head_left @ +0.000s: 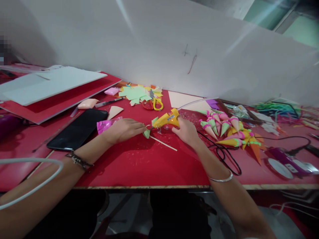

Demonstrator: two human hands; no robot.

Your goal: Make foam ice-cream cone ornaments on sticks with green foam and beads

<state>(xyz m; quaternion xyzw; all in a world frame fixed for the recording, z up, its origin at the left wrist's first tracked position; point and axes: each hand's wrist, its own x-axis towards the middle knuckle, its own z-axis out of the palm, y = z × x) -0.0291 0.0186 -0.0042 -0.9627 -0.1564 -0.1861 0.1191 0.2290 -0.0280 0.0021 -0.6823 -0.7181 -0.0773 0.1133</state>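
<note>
My right hand (186, 130) is wrapped round the grip of a yellow glue gun (166, 119), its nozzle pointing left. My left hand (124, 129) pinches a small pale green paper piece (147, 133) right at the nozzle tip. A thin white stick (163, 143) lies on the red table (139, 162) just below both hands. The gun's black cord (224, 156) loops off to the right past my wrist.
A black phone (78, 128) lies left of my hands. Red and yellow scissors (153, 104) and green paper scraps (136, 94) sit behind. A pile of several coloured paper cones (229, 131) lies at the right, white boards (47, 84) at the far left.
</note>
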